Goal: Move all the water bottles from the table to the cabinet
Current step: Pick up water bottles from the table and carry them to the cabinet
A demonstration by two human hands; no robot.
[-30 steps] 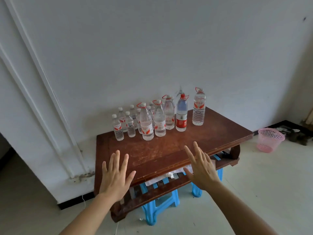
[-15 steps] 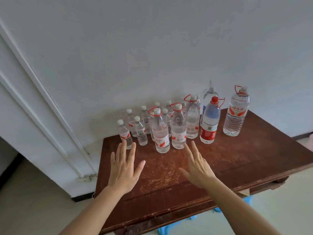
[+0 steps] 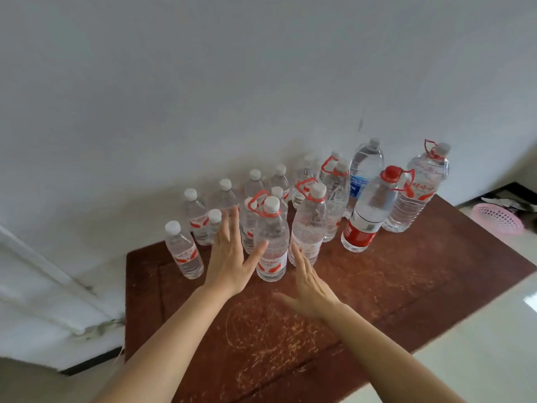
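Clear water bottles (image 3: pixel 271 245) stand upright, caps up; left hand (image 3: pixel 229 260) and right hand (image 3: pixel 312 283) hover, fingers straight, holding nothing.

Both hands have reached toward 12 o'clock across the desk (image 3: pixel 406 286); the left hand (image 3: pixel 229 257) now lies just at 9 o'clock of the front bottle (image 3: pixel 271 242), the right hand (image 3: pixel 311 283) at its 4 o'clock.

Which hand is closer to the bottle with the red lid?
Right. The right hand is left of the red-lidded bottle, nearer the camera; the left hand is farther left.
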